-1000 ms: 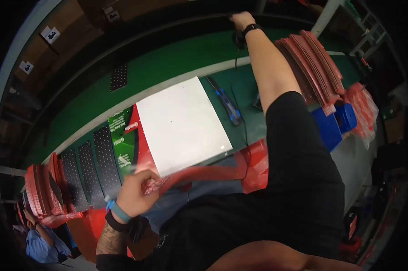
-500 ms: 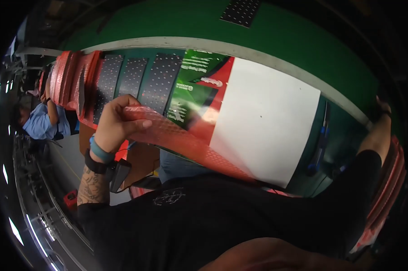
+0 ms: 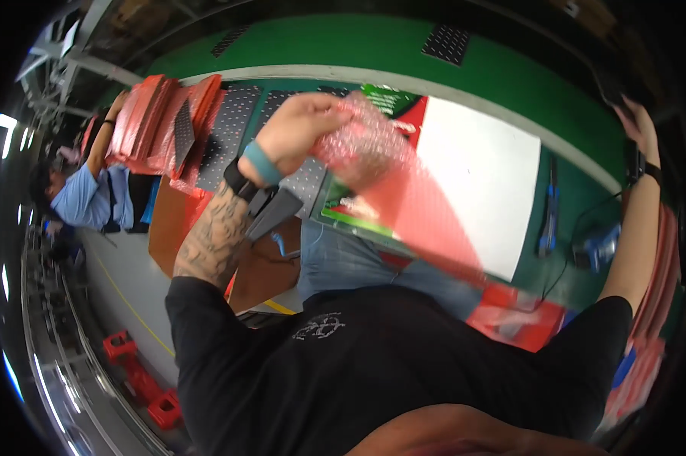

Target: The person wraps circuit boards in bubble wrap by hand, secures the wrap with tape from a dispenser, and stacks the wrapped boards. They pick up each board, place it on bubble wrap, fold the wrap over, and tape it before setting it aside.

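Note:
A red bubble-wrap bag [image 3: 434, 209] is pinched at its upper end by my left hand [image 3: 301, 133], which is raised over the bench. Its crumpled end is blurred, and the rest slants down across a white sheet [image 3: 483, 175] and a printed green and red sheet [image 3: 343, 197]. Dark panels dotted with holes [image 3: 232, 121] lie to the left, partly behind my left forearm. My right hand [image 3: 641, 128] reaches to the far right, its fingers bent against a dark flat shape; what it grips is too dark to make out.
Red bubble-wrapped packs [image 3: 149, 121] are stacked at the left, near a co-worker in a blue shirt [image 3: 92, 197]. A blue-handled cutter [image 3: 548, 220] and a blue device [image 3: 597, 247] lie on the right. Another dotted panel [image 3: 445, 44] rests beyond the pale bench rail.
My left hand has moved right and up, lifting the bag's end, which is now bunched. My right hand has shifted farther away, up beside a dark shape. The view has turned slightly.

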`<action>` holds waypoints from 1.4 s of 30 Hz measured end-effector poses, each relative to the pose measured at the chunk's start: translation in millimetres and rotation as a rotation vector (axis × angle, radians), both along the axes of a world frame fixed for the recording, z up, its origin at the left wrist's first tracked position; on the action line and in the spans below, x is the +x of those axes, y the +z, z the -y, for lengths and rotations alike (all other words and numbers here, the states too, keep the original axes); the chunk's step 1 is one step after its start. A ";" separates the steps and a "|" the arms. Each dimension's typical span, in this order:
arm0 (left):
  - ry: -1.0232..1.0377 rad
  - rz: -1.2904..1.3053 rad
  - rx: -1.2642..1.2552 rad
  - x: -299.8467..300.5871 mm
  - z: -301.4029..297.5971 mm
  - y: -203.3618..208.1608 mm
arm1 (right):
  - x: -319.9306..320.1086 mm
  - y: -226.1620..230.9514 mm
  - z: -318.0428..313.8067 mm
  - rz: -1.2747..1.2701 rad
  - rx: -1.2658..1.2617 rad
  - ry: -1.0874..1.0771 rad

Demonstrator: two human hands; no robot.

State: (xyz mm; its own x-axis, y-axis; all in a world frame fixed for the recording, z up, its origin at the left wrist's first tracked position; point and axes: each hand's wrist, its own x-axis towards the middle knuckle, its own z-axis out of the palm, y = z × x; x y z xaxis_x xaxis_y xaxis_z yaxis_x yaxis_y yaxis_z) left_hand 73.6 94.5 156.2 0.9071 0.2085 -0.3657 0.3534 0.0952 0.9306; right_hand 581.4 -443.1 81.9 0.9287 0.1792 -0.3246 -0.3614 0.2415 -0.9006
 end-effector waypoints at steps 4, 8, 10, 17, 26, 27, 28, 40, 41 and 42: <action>-0.113 0.114 -0.373 35.6 -7.5 -41.8 | -259.8 106.6 -54.7 0.182 0.070 0.407; -0.074 0.030 -0.428 40.4 20.9 -55.4 | -467.0 77.0 -103.7 0.186 -0.009 0.301; -0.102 0.013 -0.497 39.8 24.4 -57.5 | -509.7 46.9 -106.7 0.116 0.027 0.299; -0.098 -0.070 -0.625 36.3 33.7 -66.7 | -542.7 15.2 -105.4 -0.067 0.055 0.417; -0.183 0.043 -0.355 34.1 36.4 -58.4 | -531.2 -1.7 -114.3 -0.132 0.023 0.491; -0.236 0.080 -0.317 34.7 37.0 -58.9 | -529.9 -2.7 -114.7 -0.149 0.026 0.495; -0.290 0.117 -0.278 35.3 37.8 -59.1 | -527.9 -4.9 -113.7 -0.152 0.031 0.489; -0.417 0.391 -0.069 21.9 90.8 23.8 | -430.9 83.8 -204.4 0.592 -0.445 0.673; -0.414 0.401 -0.081 25.1 91.7 30.4 | -425.7 85.6 -208.7 0.595 -0.461 0.677; -0.466 0.402 0.019 30.9 89.3 35.7 | -421.2 83.8 -211.6 0.532 -0.324 0.721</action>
State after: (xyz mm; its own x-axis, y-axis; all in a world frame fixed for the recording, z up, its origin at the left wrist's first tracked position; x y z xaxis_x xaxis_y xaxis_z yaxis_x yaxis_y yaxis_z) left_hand 104.5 5.2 191.8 0.9705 -0.2397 0.0238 -0.0252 -0.0029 0.9997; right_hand 160.2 -231.5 165.7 0.6697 0.7422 -0.0259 0.1510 -0.1701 -0.9738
